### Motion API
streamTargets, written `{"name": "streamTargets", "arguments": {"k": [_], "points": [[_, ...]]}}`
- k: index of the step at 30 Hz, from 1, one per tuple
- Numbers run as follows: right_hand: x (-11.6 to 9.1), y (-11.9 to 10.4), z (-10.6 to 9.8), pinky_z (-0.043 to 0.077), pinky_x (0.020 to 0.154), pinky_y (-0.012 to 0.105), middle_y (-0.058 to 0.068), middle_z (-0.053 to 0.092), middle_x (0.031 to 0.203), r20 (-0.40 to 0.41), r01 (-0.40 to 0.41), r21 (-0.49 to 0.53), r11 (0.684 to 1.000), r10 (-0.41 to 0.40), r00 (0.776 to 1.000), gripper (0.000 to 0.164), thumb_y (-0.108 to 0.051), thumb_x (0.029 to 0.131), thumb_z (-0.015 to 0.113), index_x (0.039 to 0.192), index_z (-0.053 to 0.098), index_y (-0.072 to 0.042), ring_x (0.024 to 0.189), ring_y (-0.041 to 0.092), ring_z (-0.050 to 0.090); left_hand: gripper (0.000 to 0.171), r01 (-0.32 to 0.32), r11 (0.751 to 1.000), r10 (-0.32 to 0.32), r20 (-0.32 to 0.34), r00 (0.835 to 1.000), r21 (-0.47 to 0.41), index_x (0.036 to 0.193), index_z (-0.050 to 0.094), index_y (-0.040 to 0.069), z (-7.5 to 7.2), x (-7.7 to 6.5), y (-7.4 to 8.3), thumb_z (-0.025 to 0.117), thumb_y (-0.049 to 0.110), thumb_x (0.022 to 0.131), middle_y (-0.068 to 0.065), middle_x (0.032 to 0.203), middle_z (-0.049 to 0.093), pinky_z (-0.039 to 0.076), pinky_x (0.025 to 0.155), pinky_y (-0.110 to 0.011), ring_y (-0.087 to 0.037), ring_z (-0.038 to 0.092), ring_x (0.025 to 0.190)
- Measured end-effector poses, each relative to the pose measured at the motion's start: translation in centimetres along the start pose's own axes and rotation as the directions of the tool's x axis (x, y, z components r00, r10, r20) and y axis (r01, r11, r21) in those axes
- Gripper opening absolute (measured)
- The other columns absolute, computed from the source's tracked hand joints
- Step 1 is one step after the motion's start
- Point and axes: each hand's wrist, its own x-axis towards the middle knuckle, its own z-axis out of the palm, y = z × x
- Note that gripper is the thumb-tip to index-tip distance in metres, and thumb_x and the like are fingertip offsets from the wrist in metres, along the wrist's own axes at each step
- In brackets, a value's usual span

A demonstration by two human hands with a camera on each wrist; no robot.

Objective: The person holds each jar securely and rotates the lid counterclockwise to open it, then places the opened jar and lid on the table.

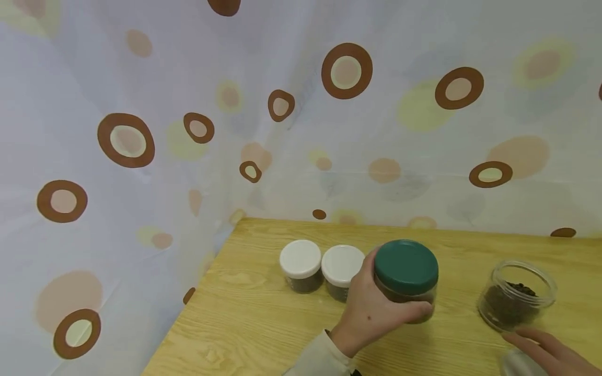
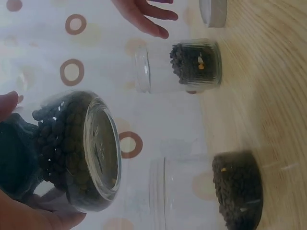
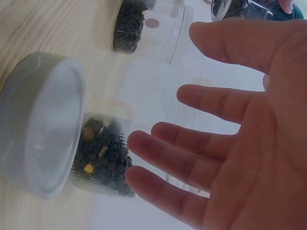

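Note:
My left hand point(image 1: 371, 313) grips a clear jar with a dark green lid point(image 1: 406, 266), raised off the table. Dark bean-like pieces fill part of this jar point(image 2: 72, 148), and its glass base faces the left wrist camera. My right hand point(image 1: 555, 350) has its fingers spread and holds nothing, as the right wrist view shows. Near its fingertips stands a lidless clear jar point(image 1: 514, 297) partly filled with dark pieces. A ribbed clear jar point(image 3: 103, 153) with dark and a few orange bits stands beyond the right fingers. Close to it is a white bowl-like object point(image 3: 43, 124).
Two white-lidded jars point(image 1: 301, 266) with dark contents stand side by side left of my left hand. The wood-grain table point(image 1: 244, 313) meets a pale sheet point(image 1: 301, 130) with brown rings at its back and left edges.

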Motion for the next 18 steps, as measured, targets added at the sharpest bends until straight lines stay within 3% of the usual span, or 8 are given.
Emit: {"name": "streamTargets", "arguments": {"k": [3, 6, 9, 14, 18], "points": [[0.2, -0.3, 0.5, 0.039, 0.056, 0.016, -0.025, 0.039, 0.127, -0.047, 0.029, 0.014, 0.999, -0.028, 0.999, 0.115, -0.038, 0.049, 0.095, 0.142, 0.03, -0.055, 0.096, -0.016, 0.044, 0.084, 0.014, 1.0, -0.013, -0.024, 1.0, 0.027, 0.139, 0.039, 0.042, -0.5, -0.6, -0.3, 0.089, 0.028, 0.072, 0.018, 0.129, 0.058, 0.05, 0.098, -0.03, -0.001, 0.058, 0.115], [0.3, -0.4, 1.1, 0.039, 0.056, 0.015, -0.039, 0.023, 0.13, -0.078, 0.05, 0.031, 0.998, -0.047, 0.996, 0.116, -0.037, 0.046, 0.096, 0.141, 0.031, -0.056, 0.098, -0.018, 0.043, 0.086, -0.006, 0.998, 0.008, -0.03, 1.0, 0.067, 0.139, 0.038, 0.041, -0.8, -1.1, -0.7, 0.089, 0.028, 0.071, 0.017, 0.13, 0.058, 0.049, 0.1, -0.032, -0.002, 0.058, 0.116], [0.4, -0.3, 1.5, 0.039, 0.058, 0.015, -0.042, 0.01, 0.137, -0.072, 0.069, 0.061, 0.996, -0.064, 0.995, 0.117, -0.032, 0.05, 0.095, 0.144, 0.029, -0.054, 0.103, -0.02, 0.04, 0.088, -0.038, 0.993, 0.042, -0.03, 0.999, 0.115, 0.14, 0.036, 0.041, -1.1, -1.6, -1.3, 0.089, 0.028, 0.071, 0.016, 0.133, 0.054, 0.049, 0.1, -0.032, -0.003, 0.055, 0.119], [1.4, -0.1, 1.7, 0.039, 0.061, 0.014, -0.038, 0.006, 0.145, -0.076, 0.137, 0.112, 0.984, -0.129, 0.989, 0.114, -0.025, 0.055, 0.094, 0.149, 0.032, -0.043, 0.12, -0.023, 0.025, 0.09, -0.089, 0.988, 0.093, -0.028, 0.995, 0.125, 0.142, 0.036, 0.04, -1.8, -1.9, -1.7, 0.089, 0.026, 0.071, 0.012, 0.136, 0.052, 0.048, 0.103, -0.034, -0.007, 0.055, 0.121], [2.2, -0.2, 1.4, 0.039, 0.062, 0.015, -0.039, 0.004, 0.145, -0.014, 0.129, 0.126, 0.984, -0.129, 0.992, 0.108, -0.023, 0.068, 0.088, 0.151, 0.024, -0.047, 0.123, -0.027, 0.011, 0.087, -0.092, 0.989, 0.095, -0.025, 0.995, 0.113, 0.14, 0.038, 0.04, -2.6, -2.1, -1.6, 0.09, 0.027, 0.071, 0.013, 0.133, 0.057, 0.048, 0.103, -0.033, -0.007, 0.058, 0.119]]}}
